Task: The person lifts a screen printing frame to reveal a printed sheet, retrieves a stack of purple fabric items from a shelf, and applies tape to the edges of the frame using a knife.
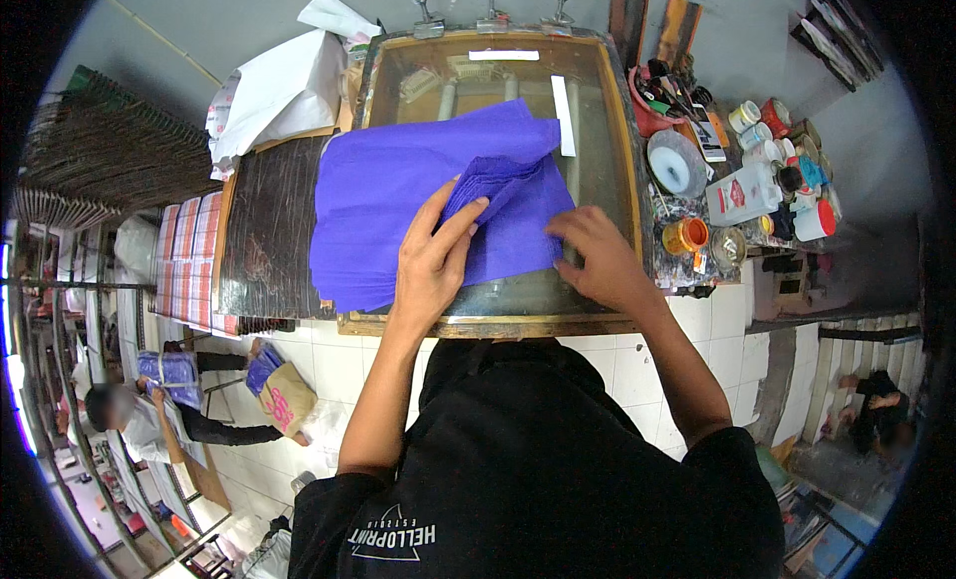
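From where I sit, I look down through the head camera on a cloth stack (373, 206), purple and many-layered, lying across the lower left of a glass-topped table (602, 186) and reaching over a dark board (274, 235) on the left. My left hand (434, 245) is on the middle of the stack, its fingers parted and closed around a raised fold (503, 186), with one fingertip pressing over the front of it; part of that hold is hidden from me. My right hand (597, 255) is at the stack's right edge, fingers curled, thumb and forefinger standing apart; I cannot tell whether their tips touch the cloth. Beyond the stack, two white strips (504, 55) are on the glass, one crosswise near the far edge, the other lengthwise just beside the cloth's far right corner. Three clamps (491, 16) line the far edge. To the right I see an orange jar (685, 237), a round tub (676, 165), a white jug (744, 193) and a red bowl (645, 113) filled with tools. To the left are white paper (289, 91) and, nearer, checked stacks (187, 240). On the tiled floor (344, 365), well apart at lower left, a co-worker (149, 430) has hands on a purple bundle (171, 372), near a tan bag (286, 395). Another person (881, 405) is at the far right.
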Available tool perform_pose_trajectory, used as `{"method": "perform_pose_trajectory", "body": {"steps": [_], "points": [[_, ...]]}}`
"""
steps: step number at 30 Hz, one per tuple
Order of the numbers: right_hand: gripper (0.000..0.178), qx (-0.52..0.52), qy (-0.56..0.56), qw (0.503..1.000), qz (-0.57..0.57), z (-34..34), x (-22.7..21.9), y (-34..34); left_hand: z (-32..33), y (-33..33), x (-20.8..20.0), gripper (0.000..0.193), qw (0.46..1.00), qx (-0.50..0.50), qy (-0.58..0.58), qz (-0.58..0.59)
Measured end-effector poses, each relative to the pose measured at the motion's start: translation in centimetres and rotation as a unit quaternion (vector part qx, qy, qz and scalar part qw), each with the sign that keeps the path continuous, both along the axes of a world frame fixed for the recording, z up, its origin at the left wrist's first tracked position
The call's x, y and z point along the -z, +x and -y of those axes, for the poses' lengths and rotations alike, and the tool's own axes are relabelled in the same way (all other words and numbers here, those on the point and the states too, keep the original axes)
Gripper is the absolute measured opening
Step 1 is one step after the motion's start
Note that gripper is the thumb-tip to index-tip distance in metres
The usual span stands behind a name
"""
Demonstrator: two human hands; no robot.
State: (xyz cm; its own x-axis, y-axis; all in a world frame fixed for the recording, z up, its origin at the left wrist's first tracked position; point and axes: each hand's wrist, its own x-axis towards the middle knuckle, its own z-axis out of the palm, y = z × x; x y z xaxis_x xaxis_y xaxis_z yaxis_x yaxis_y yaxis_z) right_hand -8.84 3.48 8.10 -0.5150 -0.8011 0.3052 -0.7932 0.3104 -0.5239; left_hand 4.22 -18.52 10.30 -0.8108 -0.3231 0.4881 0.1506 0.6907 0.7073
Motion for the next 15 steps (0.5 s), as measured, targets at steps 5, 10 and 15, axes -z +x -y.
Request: {"method": "perform_pose_trajectory", "body": {"steps": [5,10,15], "points": [[0.033,-0.081,0.061,0.986,-0.129,-0.6,3.0,0.2,0.9,0.0,0.1,0.034,0.994,0.045,-0.105,-0.002],[0.022,-0.020,-0.022,0.996,-0.081,1.3,0.7,-0.6,-0.8,0.7,-0.6,0.027,0.989,0.074,-0.098,0.081],[0.026,0.087,-0.175,0.975,0.110,3.3,-2.5,-0.5,-0.2,-0.1,1.0,0.019,0.996,-0.020,-0.087,-0.001]]}}
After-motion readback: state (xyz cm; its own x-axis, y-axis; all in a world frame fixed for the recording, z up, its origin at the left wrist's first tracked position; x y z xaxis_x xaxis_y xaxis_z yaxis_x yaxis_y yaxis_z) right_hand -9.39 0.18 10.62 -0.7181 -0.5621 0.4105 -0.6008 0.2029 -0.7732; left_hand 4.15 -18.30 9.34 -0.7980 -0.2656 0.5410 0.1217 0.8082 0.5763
